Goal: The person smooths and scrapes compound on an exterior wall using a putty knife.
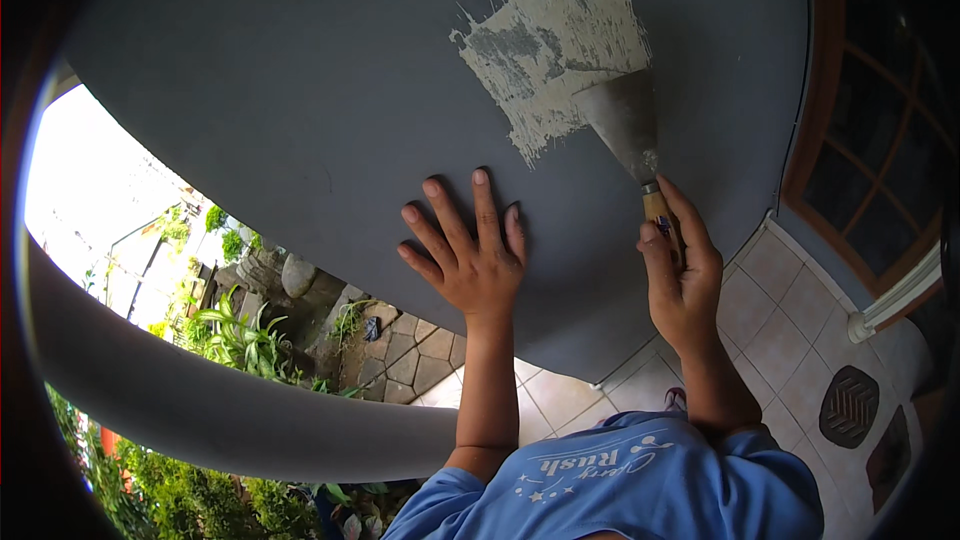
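My left hand (476,255) lies flat against a grey wall (330,130), its fingers spread and nothing in them. In my right hand (684,275) is a putty knife (625,125), gripped by its wooden handle with fingers wrapped round it. The wide metal blade points up and its edge meets the wall at the lower right of a rough patch of whitish putty (560,25). That patch is uneven, with ragged edges and grey showing through in places.
Pale floor tiles (765,270) lie below the wall. At the right are a wood-framed window (870,140) and a dark mat (850,407). A curved grey rail or column (250,420) crosses the lower left, with garden plants (240,335) and paving stones (415,355) beyond.
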Tool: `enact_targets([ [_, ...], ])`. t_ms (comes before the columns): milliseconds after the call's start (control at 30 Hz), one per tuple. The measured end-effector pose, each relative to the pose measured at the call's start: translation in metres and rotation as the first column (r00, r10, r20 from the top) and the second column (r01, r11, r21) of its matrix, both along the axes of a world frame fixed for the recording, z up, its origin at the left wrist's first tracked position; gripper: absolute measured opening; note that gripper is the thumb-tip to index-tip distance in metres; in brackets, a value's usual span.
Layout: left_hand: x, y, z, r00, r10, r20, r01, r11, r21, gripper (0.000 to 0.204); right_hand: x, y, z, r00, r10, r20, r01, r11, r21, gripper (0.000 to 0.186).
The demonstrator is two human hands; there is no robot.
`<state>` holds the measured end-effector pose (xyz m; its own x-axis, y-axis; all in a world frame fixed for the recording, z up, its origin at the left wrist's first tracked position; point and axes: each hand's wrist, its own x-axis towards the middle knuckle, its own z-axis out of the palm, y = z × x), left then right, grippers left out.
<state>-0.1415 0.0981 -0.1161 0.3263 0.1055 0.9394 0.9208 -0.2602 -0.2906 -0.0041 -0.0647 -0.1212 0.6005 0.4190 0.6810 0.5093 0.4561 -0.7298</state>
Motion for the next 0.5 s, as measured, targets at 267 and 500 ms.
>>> enact_targets([
  [267, -0.001, 0.000, 0.000, 1.000, 0.007, 0.001, -0.007, 1.000, 0.002, 0.053, -0.011, -0.004, 0.003, 0.972, 0.225, -0.068, -0.221, 0.973, 0.061, 0.035],
  [500, 0.000, -0.002, 0.001, 1.000, -0.005, 0.002, 0.005, 1.000, -0.013, 0.053, -0.020, 0.004, -0.004, 0.988, 0.143, 0.053, -0.150, 0.978, 0.143, 0.035],
])
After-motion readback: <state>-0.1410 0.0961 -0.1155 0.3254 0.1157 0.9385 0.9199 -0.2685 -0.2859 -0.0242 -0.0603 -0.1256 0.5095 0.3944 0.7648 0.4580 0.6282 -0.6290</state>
